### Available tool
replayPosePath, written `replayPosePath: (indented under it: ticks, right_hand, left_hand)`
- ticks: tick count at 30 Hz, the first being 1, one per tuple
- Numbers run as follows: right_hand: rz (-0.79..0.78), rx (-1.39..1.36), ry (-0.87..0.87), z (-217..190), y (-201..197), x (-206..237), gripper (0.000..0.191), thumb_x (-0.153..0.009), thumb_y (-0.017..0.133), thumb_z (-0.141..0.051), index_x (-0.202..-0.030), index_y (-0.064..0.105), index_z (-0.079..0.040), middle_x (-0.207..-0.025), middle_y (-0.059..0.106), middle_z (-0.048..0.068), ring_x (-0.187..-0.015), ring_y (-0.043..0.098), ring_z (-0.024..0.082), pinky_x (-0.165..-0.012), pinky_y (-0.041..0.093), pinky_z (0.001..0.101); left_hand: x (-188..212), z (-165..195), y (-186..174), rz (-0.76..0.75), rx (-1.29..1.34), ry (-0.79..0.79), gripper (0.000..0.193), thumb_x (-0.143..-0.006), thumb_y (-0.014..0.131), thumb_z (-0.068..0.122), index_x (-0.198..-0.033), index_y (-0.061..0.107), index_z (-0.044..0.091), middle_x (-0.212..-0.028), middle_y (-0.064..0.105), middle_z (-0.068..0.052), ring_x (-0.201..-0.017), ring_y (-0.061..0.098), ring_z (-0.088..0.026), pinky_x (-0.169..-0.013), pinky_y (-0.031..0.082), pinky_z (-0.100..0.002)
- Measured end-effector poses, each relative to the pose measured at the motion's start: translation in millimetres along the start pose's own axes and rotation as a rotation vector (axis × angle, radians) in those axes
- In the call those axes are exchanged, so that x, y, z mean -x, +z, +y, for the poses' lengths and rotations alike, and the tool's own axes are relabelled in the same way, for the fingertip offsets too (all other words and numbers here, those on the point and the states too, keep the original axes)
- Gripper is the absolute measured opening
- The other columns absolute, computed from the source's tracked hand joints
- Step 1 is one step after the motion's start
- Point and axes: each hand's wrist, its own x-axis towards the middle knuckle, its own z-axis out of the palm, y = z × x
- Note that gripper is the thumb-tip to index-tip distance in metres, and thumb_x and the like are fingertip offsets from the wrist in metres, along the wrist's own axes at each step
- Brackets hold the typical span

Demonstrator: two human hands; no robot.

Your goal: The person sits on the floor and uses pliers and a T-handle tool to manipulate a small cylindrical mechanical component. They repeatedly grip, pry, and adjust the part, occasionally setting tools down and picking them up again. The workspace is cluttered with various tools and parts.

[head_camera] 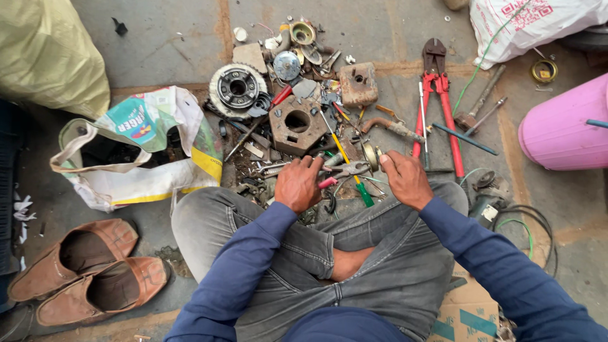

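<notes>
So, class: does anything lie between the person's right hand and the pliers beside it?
Nothing visible does. The right hand sits just right of the pliers, with only bare floor and small scraps between. The left hand rests on the pliers' other side.

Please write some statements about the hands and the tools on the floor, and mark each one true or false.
1. The left hand rests on the pile of metal parts. True.
2. The bolt cutters have blue handles. False: the handles are red.
3. A pair of brown shoes lies to the person's left. True.
4. The right hand holds the hammer. False: the hammer lies apart on the floor, beyond the bolt cutters.
5. The pink drum stands on the left side. False: it is at the right edge.
</notes>
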Motion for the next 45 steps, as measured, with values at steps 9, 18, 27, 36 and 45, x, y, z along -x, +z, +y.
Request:
replayPosePath:
  ticks: [9,18,27,36,45]
  right_hand:
    - [0.025,0.009,-0.138,-16,-8,-6,0.029,-0.108,0.052,-0.019,-0.086,0.055,0.0,-0.073,0.058,0.02,-0.071,0.06,0.042,-0.065,0.044,0.0497]
    - [0.082,0.051,-0.2,-27,-11,-40,0.032,-0.11,0.051,-0.027,-0.094,0.06,-0.001,-0.078,0.063,0.019,-0.073,0.064,0.039,-0.065,0.047,0.0482]
    - [0.233,-0.411,-0.093,-39,-1,-44,0.042,-0.111,0.052,-0.041,-0.106,0.06,0.0,-0.104,0.073,0.01,-0.083,0.061,0.019,-0.077,0.051,0.0331]
    - [0.088,-0.378,-0.289,-60,-30,-34,0.086,-0.087,0.078,-0.053,-0.149,0.048,-0.002,-0.148,0.056,0.014,-0.139,0.056,0.025,-0.115,0.045,0.0384]
    - [0.045,-0.393,-0.244,-58,-26,-33,0.096,-0.082,0.088,-0.044,-0.154,0.038,-0.004,-0.138,0.07,0.014,-0.136,0.064,0.027,-0.12,0.044,0.0401]
  left_hand:
    - [-2,3,-3,-0.012,0.189,-0.034,0.036,-0.08,0.078,0.028,-0.108,0.064,0.01,-0.099,0.07,-0.014,-0.089,0.068,-0.039,-0.074,0.052,-0.052]
    - [-13,-1,-12,-0.215,0.368,-0.288,0.031,-0.081,0.074,0.027,-0.107,0.067,0.013,-0.091,0.074,-0.016,-0.081,0.071,-0.038,-0.076,0.054,-0.049]
    - [-14,-8,-16,-0.163,0.599,-0.19,0.039,-0.076,0.083,0.03,-0.097,0.06,0.007,-0.078,0.067,-0.015,-0.076,0.068,-0.038,-0.072,0.051,-0.046]
    - [-16,0,-14,-0.103,0.561,-0.076,0.037,-0.077,0.081,0.027,-0.103,0.062,0.008,-0.08,0.067,-0.016,-0.078,0.067,-0.04,-0.072,0.051,-0.047]
    - [-16,2,-17,-0.064,0.57,-0.013,0.036,-0.077,0.081,0.022,-0.103,0.062,0.008,-0.079,0.066,-0.015,-0.076,0.066,-0.039,-0.069,0.05,-0.046]
